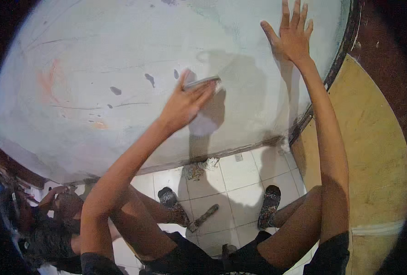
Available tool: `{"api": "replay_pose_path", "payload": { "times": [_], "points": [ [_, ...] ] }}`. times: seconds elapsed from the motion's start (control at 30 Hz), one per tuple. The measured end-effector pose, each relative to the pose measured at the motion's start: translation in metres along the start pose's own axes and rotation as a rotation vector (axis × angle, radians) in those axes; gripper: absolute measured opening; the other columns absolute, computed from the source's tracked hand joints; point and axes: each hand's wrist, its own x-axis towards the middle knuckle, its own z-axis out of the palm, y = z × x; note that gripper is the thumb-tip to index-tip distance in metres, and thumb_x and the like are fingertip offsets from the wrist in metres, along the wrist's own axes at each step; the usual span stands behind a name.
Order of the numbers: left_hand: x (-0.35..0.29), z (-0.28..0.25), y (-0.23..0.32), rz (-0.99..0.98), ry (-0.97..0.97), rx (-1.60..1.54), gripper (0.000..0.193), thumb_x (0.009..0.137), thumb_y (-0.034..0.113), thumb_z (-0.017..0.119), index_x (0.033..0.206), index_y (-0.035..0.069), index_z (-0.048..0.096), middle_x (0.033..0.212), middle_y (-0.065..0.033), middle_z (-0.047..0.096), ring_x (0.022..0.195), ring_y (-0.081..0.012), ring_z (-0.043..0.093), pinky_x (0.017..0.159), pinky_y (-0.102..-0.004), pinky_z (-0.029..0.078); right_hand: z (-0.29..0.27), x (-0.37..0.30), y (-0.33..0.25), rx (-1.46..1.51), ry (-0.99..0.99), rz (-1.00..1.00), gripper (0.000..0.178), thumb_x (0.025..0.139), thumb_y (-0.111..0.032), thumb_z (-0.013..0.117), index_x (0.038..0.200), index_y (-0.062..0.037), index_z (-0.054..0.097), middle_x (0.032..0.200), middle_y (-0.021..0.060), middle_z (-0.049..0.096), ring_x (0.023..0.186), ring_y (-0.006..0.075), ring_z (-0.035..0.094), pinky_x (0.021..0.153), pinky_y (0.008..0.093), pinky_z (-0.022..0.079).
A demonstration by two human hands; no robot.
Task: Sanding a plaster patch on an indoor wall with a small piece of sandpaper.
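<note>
Grips a flat grey tool (202, 83) in the left hand (185, 103) at the smeared white wall (134, 126) — rests the right hand (294, 45), splayed wide, higher up.

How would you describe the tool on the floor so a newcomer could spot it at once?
Below the large pale, smudged surface lies a white tiled floor. On it, between the person's dark-covered left foot and right foot, find a narrow dark tool lying diagonally, nearer the left. Its long, straight shape sets it apart from the crumpled whitish debris near the surface.
</note>
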Motion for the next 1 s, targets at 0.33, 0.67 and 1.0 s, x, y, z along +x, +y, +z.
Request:
{"api": "replay_pose_path", "payload": {
  "times": [0.33,0.67,1.0],
  "points": [
    [0.026,-0.024,0.003,0.031,-0.064,0.02,0.055,0.085,0.004,0.065,0.139,0.012,0.058,0.144,-0.0021,0.059,0.137,-0.016,0.052,0.125,-0.0614,0.009,-0.002,-0.001,-0.002,0.027,0.057,-0.029,0.104,0.092,-0.06,0.06,0.163,-0.0102,0.003,0.168,0.0242,-0.003,0.153,0.0477,0.001,0.115,0.0723,0.012],
    [0.006,-0.003,0.004,0.099,-0.133,-0.018,0.047,0.089,0.003,0.056,0.136,0.008,0.06,0.142,-0.0041,0.061,0.136,-0.0142,0.053,0.124,-0.0614,0.015,-0.005,-0.001,-0.011,0.049,-0.078,0.05,0.103,0.094,-0.06,0.056,0.163,-0.0096,-0.001,0.168,0.0212,-0.009,0.154,0.0442,-0.009,0.118,0.0686,0.004],
    [0.01,-0.012,-0.008,0.041,-0.021,-0.037,0.056,0.086,0.003,0.063,0.14,0.013,0.057,0.141,-0.0036,0.062,0.133,-0.0174,0.056,0.125,-0.0615,0.011,0.003,0.002,-0.007,0.026,-0.021,0.0,0.102,0.094,-0.06,0.056,0.163,-0.0084,0.0,0.168,0.0217,-0.007,0.154,0.0452,-0.006,0.117,0.0693,0.005]
  ]
}}
